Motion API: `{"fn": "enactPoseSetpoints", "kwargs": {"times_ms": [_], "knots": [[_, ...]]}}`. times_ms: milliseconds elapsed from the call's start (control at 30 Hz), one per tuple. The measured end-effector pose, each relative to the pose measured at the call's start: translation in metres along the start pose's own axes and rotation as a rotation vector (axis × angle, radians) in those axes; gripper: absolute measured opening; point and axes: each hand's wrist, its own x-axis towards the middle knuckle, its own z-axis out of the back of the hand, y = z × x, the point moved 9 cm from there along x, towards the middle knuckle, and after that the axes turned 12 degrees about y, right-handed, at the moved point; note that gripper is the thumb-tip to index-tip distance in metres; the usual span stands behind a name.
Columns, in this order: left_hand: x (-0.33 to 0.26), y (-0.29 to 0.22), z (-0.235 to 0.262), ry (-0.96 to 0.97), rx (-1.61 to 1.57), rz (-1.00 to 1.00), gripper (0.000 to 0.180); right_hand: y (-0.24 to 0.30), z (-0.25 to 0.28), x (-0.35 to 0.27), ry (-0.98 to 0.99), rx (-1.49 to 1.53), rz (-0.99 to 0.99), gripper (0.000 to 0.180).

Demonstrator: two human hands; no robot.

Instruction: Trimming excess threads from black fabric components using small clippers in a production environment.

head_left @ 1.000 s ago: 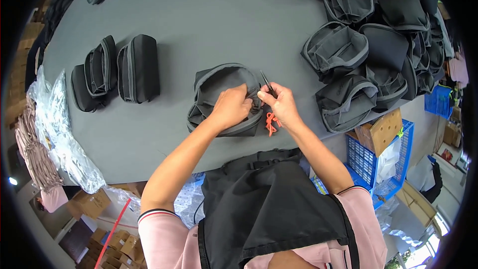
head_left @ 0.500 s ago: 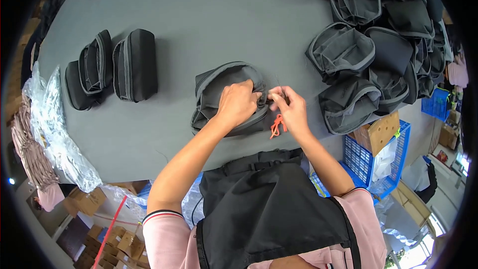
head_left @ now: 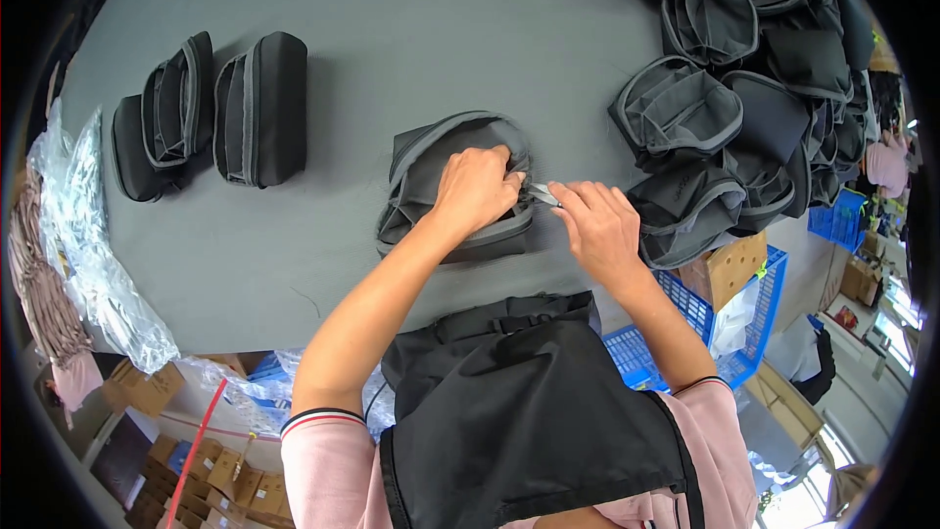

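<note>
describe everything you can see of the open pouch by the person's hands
The open pouch is dark, soft-looking and apparently fabric, with a grey-edged mouth and grey lining. It lies on the grey tabletop, mouth upward. The left hand reaches into it, fingers near its right rim; the right hand holds a small metal-looking tool at that side, contact with the pouch unclear.

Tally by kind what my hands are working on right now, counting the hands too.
Hands: 2, left hand and right hand
Open pouch: 1, at the left hand
Small metal tool: 1, in the right hand
Total: 4
</note>
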Motion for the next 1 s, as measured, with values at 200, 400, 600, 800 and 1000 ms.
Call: {"fn": "enactPoseSetpoints", "kwargs": {"times_ms": [200,400,600,800,1000], "knots": [[0.002,0.003,0.000,0.028,-0.022,0.015,0.026,0.006,-0.002,0.004,-0.023,-0.133,0.085,0.029],[0.003,0.007,-0.001,0.008,-0.055,0.008,0.028,0.014,0.003,0.008,-0.041,-0.200,0.132,0.027],[0.004,0.008,0.000,-0.012,-0.061,0.003,0.030,-0.005,-0.001,0.002,-0.041,0.084,-0.029,0.023],[0.000,0.008,0.000,0.006,-0.073,0.025,0.029,-0.042,-0.034,-0.014,-0.032,0.749,-0.353,0.020],[-0.004,0.006,-0.002,0.064,-0.081,0.075,0.032,-0.042,-0.092,-0.024,0.010,1.713,-0.716,0.014]]}}
